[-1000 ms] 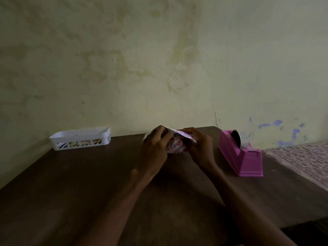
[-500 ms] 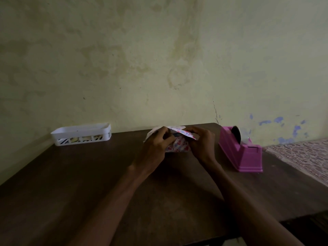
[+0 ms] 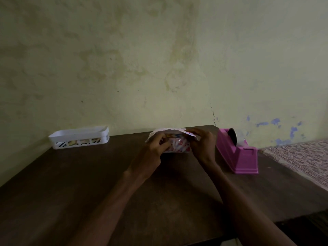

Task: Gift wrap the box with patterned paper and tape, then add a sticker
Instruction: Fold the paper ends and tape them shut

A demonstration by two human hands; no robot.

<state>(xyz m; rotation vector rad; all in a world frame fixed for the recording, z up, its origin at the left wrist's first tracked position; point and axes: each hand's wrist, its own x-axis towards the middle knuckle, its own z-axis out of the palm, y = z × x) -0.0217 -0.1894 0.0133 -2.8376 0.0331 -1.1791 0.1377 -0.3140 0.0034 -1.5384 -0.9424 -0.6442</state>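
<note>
A small box [image 3: 179,146] covered in white paper with a pink and red pattern sits near the far edge of the dark wooden table [image 3: 88,183]. A loose flap of patterned paper [image 3: 170,130] stands up over its top. My left hand [image 3: 153,151] grips the box's left end with curled fingers on the paper. My right hand [image 3: 202,145] holds the right end, its fingers pinching the paper flap. A pink tape dispenser [image 3: 237,153] with a roll of clear tape stands just right of my right hand. The box itself is hidden under paper and fingers.
A white slotted plastic tray [image 3: 79,137] with colourful items inside stands at the table's far left against the stained wall. A patterned cloth surface [image 3: 305,157] lies beyond the table's right edge.
The paper flap on top has been folded lower and further over the box. Both hands stay at the box's ends with small finger shifts.
</note>
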